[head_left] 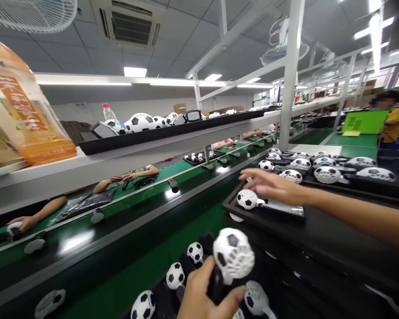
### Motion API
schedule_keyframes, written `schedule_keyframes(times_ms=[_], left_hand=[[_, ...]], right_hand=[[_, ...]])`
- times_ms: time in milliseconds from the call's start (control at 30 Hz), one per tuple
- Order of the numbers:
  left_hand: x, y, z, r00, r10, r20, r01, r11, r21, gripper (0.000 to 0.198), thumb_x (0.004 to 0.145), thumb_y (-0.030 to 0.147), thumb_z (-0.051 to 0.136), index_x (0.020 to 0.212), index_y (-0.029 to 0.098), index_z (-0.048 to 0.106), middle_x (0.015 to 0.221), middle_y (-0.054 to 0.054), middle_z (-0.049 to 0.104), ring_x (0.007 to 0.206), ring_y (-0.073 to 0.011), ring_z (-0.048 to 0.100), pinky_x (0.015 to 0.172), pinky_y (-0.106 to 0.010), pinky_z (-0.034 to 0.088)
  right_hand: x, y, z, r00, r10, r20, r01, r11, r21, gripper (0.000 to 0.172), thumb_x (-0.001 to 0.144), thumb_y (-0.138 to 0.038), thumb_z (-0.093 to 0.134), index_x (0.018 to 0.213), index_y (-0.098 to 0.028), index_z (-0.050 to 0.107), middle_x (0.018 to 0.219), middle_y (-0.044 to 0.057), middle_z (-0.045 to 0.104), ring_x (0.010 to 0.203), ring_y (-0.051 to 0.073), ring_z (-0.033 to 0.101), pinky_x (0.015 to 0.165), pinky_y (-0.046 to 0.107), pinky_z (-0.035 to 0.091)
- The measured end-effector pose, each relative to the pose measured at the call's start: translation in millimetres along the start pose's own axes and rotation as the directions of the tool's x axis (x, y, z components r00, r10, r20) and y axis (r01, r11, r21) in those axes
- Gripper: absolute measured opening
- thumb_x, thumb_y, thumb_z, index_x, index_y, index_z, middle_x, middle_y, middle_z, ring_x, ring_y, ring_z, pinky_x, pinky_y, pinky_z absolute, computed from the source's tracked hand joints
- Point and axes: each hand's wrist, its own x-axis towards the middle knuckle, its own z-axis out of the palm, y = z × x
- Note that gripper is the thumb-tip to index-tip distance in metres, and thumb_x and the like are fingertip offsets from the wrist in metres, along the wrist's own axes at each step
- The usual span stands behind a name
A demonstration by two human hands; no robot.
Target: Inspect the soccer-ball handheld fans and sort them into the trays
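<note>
My left hand (pixel 199 290) is closed around the black handle of a soccer-ball-headed piece (pixel 233 254), a white ball with black patches and a slotted grille. The ball end points up, slightly blurred. Below it are more such pieces, among them a ball-headed piece (pixel 256 297) just right of my fingers and another ball (pixel 175 275) to the left. My right hand (pixel 279 188) reaches over a black tray (pixel 231 206) with fingers stretched out, holding nothing visible. Right below that hand, a ball-headed piece (pixel 248 199) lies in the tray; whether my fingers touch it, I cannot tell.
A dark conveyor belt (pixel 133 235) runs diagonally past, carrying several pieces. Across it, co-workers' hands (pixel 23 223) handle parts. More filled trays (pixel 322 179) stand at right. Overhead shelf (pixel 173 141) holds a tray and an orange-labelled bottle (pixel 23 106); a white post (pixel 290 79) rises ahead.
</note>
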Motion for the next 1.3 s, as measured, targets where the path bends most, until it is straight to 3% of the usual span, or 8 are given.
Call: schedule_keyframes(times_ms=[200, 300, 367, 467, 567, 800, 1033, 1300], left_hand=[[61, 58, 27.9, 0.847, 0.330, 0.418, -0.411, 0.904, 0.120, 0.036, 0.074, 0.040, 0.068, 0.106, 0.023, 0.063, 0.100, -0.008, 0.070, 0.091, -0.0277, 0.064, 0.078, -0.032, 0.046], [99, 58, 41.0, 0.874, 0.411, 0.257, -0.444, 0.892, 0.083, 0.042, 0.080, 0.047, 0.060, 0.113, 0.021, 0.057, 0.115, -0.009, 0.063, 0.107, -0.0263, 0.057, 0.093, -0.035, 0.044], [123, 50, 50.6, 0.887, 0.419, 0.194, -0.449, 0.880, 0.153, 0.047, 0.083, 0.047, 0.055, 0.120, 0.018, 0.050, 0.131, -0.013, 0.051, 0.123, -0.0277, 0.046, 0.104, -0.040, 0.036], [147, 36, 67.6, 0.874, 0.406, 0.265, -0.465, 0.857, 0.221, 0.058, 0.081, 0.044, 0.058, 0.129, 0.015, 0.040, 0.139, -0.016, 0.041, 0.130, -0.0285, 0.037, 0.110, -0.044, 0.031], [158, 29, 84.5, 0.839, 0.400, 0.368, -0.493, 0.846, 0.205, 0.057, 0.077, 0.041, 0.064, 0.125, 0.017, 0.044, 0.131, -0.014, 0.049, 0.122, -0.0284, 0.046, 0.105, -0.042, 0.037], [174, 24, 95.8, 0.848, 0.351, 0.396, -0.459, 0.861, 0.218, 0.054, 0.077, 0.047, 0.062, 0.118, 0.015, 0.049, 0.118, -0.014, 0.055, 0.111, -0.0299, 0.053, 0.096, -0.045, 0.043], [177, 17, 91.4, 0.815, 0.360, 0.454, -0.487, 0.850, 0.201, 0.066, 0.070, 0.027, 0.070, 0.130, 0.016, 0.043, 0.133, -0.014, 0.049, 0.122, -0.0266, 0.048, 0.107, -0.039, 0.037], [210, 18, 115.3, 0.831, 0.358, 0.425, -0.488, 0.836, 0.250, 0.065, 0.071, 0.026, 0.070, 0.129, 0.010, 0.046, 0.132, -0.018, 0.051, 0.124, -0.0291, 0.047, 0.108, -0.042, 0.035]], right_hand=[[-45, -62, -4, 0.941, -0.258, 0.221, 0.259, 0.966, 0.024, 0.048, 0.067, -0.030, 0.070, 0.113, -0.023, 0.058, 0.102, 0.006, 0.064, 0.089, 0.019, 0.062, 0.078, 0.026, 0.050], [-43, -24, -19, 0.994, -0.001, -0.108, -0.001, 1.000, -0.017, 0.049, 0.061, -0.033, 0.075, 0.106, -0.023, 0.059, 0.097, 0.005, 0.065, 0.083, 0.021, 0.062, 0.074, 0.028, 0.052], [-40, 8, -26, 0.908, 0.302, -0.289, -0.232, 0.939, 0.253, 0.049, 0.060, -0.039, 0.078, 0.102, -0.024, 0.059, 0.094, 0.004, 0.066, 0.081, 0.022, 0.063, 0.070, 0.031, 0.054], [-42, 45, -27, 0.736, 0.658, -0.159, -0.380, 0.596, 0.707, 0.042, 0.068, -0.049, 0.072, 0.097, -0.022, 0.058, 0.088, 0.006, 0.068, 0.079, 0.023, 0.066, 0.067, 0.034, 0.057], [-51, 60, -20, 0.737, 0.676, -0.007, -0.382, 0.425, 0.821, 0.040, 0.070, -0.047, 0.071, 0.096, -0.019, 0.059, 0.094, 0.008, 0.069, 0.085, 0.024, 0.067, 0.080, 0.037, 0.057], [-62, 83, -21, 0.856, 0.398, -0.330, -0.408, 0.912, 0.042, 0.053, 0.066, -0.054, 0.070, 0.105, -0.022, 0.053, 0.097, 0.005, 0.066, 0.087, 0.027, 0.063, 0.084, 0.041, 0.050], [-63, 117, -17, 0.966, 0.022, -0.258, -0.142, 0.878, -0.458, 0.045, 0.077, -0.052, 0.057, 0.108, -0.019, 0.054, 0.110, 0.012, 0.061, 0.100, 0.030, 0.059, 0.087, 0.042, 0.049], [-40, 115, -26, 0.966, 0.095, -0.239, -0.203, 0.854, -0.480, 0.044, 0.086, -0.058, 0.043, 0.092, -0.018, 0.060, 0.105, 0.013, 0.061, 0.102, 0.030, 0.057, 0.091, 0.046, 0.047]])
